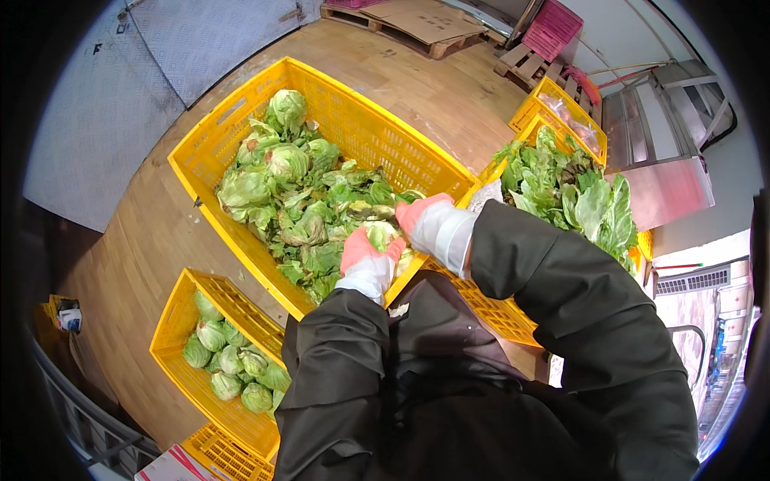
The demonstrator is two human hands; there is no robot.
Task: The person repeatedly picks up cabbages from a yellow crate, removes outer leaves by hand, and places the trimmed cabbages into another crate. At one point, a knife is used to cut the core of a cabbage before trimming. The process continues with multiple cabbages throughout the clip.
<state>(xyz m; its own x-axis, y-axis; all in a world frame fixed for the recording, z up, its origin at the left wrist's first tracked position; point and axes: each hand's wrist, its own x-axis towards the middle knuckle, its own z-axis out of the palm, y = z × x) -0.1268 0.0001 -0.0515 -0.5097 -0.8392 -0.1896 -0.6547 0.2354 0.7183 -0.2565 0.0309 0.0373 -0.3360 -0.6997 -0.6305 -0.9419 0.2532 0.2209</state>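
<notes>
At the near end of a large yellow plastic crate (385, 129), my left hand (363, 255), gloved in pink and white, grips a pale green lettuce head (381, 234). My right hand (424, 219), gloved the same way, is close beside it, its fingers closed at the end of a browned lettuce leaf (374, 211). Its fingertips are partly hidden. Loose, wilted leaves (310, 225) cover much of the crate's contents below my hands. Several whole lettuce heads (287, 161) lie towards the far left end.
A second yellow crate (171, 346) at lower left holds several round green heads (225, 361). Leafy greens (571, 192) fill a crate on the right, with bagged produce (568, 114) in a crate behind. Cardboard (421, 21) lies on a wooden pallet (442, 48) at the back.
</notes>
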